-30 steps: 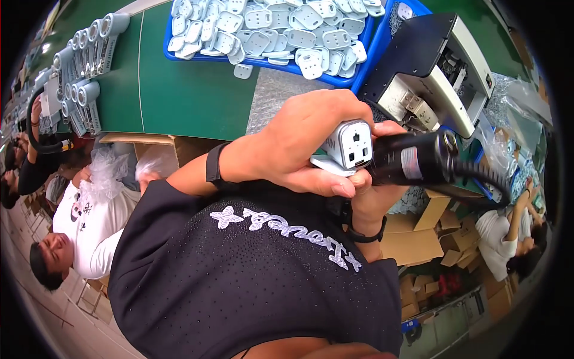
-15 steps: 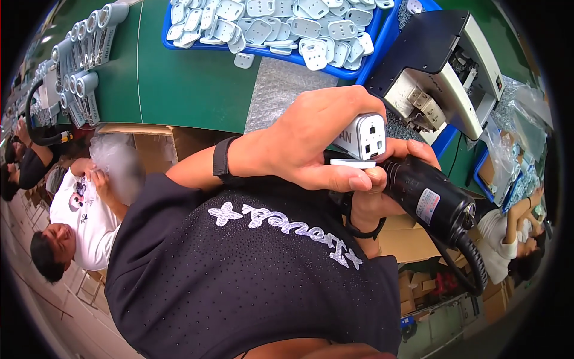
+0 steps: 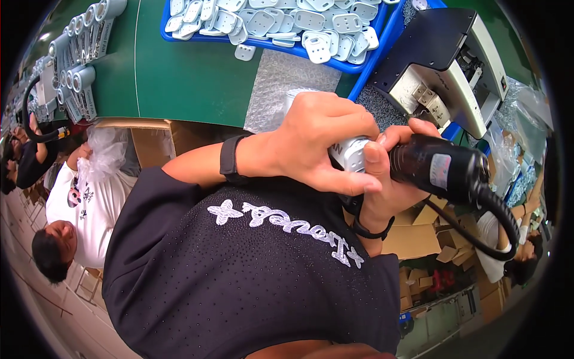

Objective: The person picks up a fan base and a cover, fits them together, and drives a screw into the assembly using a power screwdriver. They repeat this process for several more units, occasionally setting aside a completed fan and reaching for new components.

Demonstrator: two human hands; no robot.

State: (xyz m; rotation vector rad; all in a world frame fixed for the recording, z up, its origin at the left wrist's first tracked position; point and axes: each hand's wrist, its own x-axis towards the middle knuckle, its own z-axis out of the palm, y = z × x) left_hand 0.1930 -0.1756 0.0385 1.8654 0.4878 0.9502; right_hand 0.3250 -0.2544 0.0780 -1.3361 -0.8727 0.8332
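Observation:
My left hand (image 3: 320,140) is closed around a light grey plastic housing (image 3: 338,160). Against the end of that housing lies a pale cover plate (image 3: 358,154) with small holes, partly hidden by my fingers. A thick black electric screwdriver (image 3: 418,161) with a corded rear end is gripped in my right hand (image 3: 391,188). The right thumb reaches over to the cover plate, close to my left thumb. My fingers hide the screwdriver's tip, so I cannot tell whether it touches the plate.
A blue tray (image 3: 263,42) full of pale plates stands on the green table (image 3: 191,84), beside bubble wrap (image 3: 287,78). A black-and-white machine (image 3: 421,48) is at the right. Grey handled units (image 3: 89,45) stand far left. One person (image 3: 89,209) sits left, another (image 3: 496,230) right.
The housing has turned and its open end with square holes is now covered by the plate. The screwdriver has swung to a more level position, its cord shifting right.

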